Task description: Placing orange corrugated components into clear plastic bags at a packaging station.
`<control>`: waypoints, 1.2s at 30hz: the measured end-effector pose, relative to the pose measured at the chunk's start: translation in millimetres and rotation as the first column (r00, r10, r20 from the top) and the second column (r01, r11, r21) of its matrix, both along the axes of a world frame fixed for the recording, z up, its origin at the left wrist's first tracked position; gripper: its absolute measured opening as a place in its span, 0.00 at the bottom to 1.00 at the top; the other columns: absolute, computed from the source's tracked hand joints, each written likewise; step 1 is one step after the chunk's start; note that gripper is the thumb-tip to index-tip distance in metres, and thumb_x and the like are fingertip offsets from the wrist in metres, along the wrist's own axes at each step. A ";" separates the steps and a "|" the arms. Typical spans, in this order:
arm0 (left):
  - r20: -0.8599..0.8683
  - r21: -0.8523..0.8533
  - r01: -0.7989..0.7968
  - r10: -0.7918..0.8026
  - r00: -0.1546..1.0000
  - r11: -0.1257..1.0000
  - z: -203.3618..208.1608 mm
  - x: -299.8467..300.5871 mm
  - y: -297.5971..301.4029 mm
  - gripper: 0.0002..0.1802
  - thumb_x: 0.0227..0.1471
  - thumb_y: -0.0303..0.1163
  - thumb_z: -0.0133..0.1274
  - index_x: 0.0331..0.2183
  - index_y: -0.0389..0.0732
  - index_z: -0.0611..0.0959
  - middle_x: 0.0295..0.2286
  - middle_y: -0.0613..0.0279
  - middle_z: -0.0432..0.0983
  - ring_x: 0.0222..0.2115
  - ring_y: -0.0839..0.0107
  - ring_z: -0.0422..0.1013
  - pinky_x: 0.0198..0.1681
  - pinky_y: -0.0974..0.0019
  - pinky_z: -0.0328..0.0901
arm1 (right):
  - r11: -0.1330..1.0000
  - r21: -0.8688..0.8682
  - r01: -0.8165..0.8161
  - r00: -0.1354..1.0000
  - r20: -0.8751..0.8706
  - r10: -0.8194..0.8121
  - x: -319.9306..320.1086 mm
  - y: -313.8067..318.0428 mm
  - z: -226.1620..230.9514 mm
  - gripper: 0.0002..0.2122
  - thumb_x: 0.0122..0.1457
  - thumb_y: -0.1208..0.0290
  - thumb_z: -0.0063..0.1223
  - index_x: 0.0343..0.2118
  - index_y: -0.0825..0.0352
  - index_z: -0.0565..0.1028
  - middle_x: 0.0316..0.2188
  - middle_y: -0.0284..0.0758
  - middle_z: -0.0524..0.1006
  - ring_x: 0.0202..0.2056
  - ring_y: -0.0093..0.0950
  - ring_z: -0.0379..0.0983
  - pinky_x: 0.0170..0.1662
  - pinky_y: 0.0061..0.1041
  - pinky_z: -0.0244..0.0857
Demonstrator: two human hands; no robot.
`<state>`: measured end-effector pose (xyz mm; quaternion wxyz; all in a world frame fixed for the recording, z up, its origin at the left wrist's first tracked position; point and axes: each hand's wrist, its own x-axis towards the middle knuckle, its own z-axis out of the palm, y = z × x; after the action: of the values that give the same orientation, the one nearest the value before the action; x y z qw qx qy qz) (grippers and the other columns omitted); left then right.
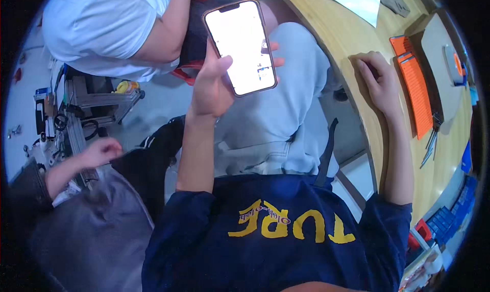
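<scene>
Phone (240,47) in L hand (214,87), btwn thumb (223,63) & fingers (278,62)

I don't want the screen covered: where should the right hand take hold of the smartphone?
Best, I think, pinch the upper right edge of the smartphone, from the right: it is a thin slab, the left hand wraps its lower part, and the right hand rests on the table on that side.

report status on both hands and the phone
Left hand: gripping dark-rimmed rectangular smartphone, screen lit white. Right hand: loosely curled on pale wood-grained table, no held object visible. Left thumb overlaps phone's edge; nothing else blocks screen.
</scene>
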<state>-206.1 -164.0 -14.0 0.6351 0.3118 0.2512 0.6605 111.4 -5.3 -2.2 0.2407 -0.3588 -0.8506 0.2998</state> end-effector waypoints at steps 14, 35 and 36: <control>0.050 -0.065 0.136 -0.133 0.990 0.989 -2.7 0.7 -4.0 0.40 0.66 0.56 0.29 0.70 0.45 0.50 0.61 0.33 0.61 0.57 0.33 0.66 0.59 0.28 0.62 | 1.000 -0.025 0.000 1.000 0.003 0.000 0.3 -0.9 0.4 0.08 0.67 0.73 0.52 0.41 0.71 0.81 0.32 0.36 0.77 0.30 0.25 0.68 0.35 0.22 0.63; 0.043 -0.082 0.154 -0.151 0.988 0.985 -6.7 1.4 1.0 0.40 0.67 0.57 0.25 0.71 0.46 0.47 0.64 0.36 0.57 0.59 0.34 0.63 0.62 0.29 0.59 | 1.000 0.005 -0.028 1.000 -0.003 0.028 2.4 1.8 -4.0 0.09 0.68 0.72 0.52 0.42 0.70 0.81 0.34 0.36 0.78 0.31 0.25 0.70 0.36 0.21 0.64; 0.045 -0.084 0.162 -0.159 0.986 0.983 -7.5 0.9 2.0 0.40 0.67 0.57 0.25 0.71 0.46 0.47 0.64 0.36 0.56 0.60 0.34 0.63 0.62 0.29 0.58 | 0.999 0.016 -0.031 1.000 -0.002 0.031 2.9 2.3 -4.5 0.09 0.68 0.72 0.52 0.42 0.70 0.81 0.34 0.36 0.78 0.31 0.25 0.70 0.36 0.21 0.64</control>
<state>-205.2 -162.1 -21.5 0.7040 0.2905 0.2419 0.6013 114.3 -3.0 -6.7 0.2397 -0.3433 -0.8582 0.2968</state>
